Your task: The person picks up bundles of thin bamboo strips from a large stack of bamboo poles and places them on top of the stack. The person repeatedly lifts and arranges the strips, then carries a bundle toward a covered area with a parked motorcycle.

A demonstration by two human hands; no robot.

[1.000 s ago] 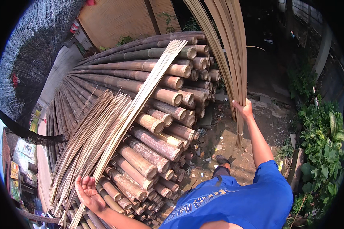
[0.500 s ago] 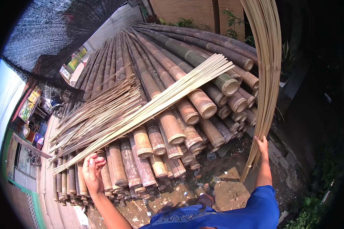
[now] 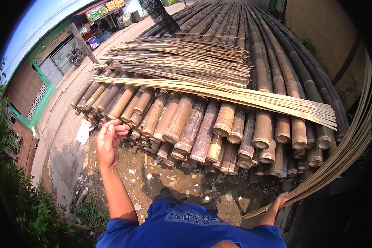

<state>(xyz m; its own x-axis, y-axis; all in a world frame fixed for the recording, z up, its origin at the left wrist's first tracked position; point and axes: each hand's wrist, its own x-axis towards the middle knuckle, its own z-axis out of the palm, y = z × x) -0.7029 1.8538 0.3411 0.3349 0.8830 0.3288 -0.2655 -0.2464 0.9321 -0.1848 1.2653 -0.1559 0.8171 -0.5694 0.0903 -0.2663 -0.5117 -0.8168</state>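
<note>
Right hand (image 3: 280, 201) grips the bundle of bamboo strips (image 3: 347, 153) near its lower end, right of the bamboo pole stack (image 3: 219, 124). Left hand (image 3: 109, 142) hangs empty, fingers loosely curled. Support the bundle with both hands to limit sway.

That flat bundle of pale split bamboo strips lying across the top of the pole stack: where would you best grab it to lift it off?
Probably at its near right end, where the flat bundle of strips fans out and overhangs the cut ends of the bamboo poles. Fingers could slip underneath from the front there. The empty left hand is on the opposite side; the right hand already holds the curved bunch of strips.
</note>
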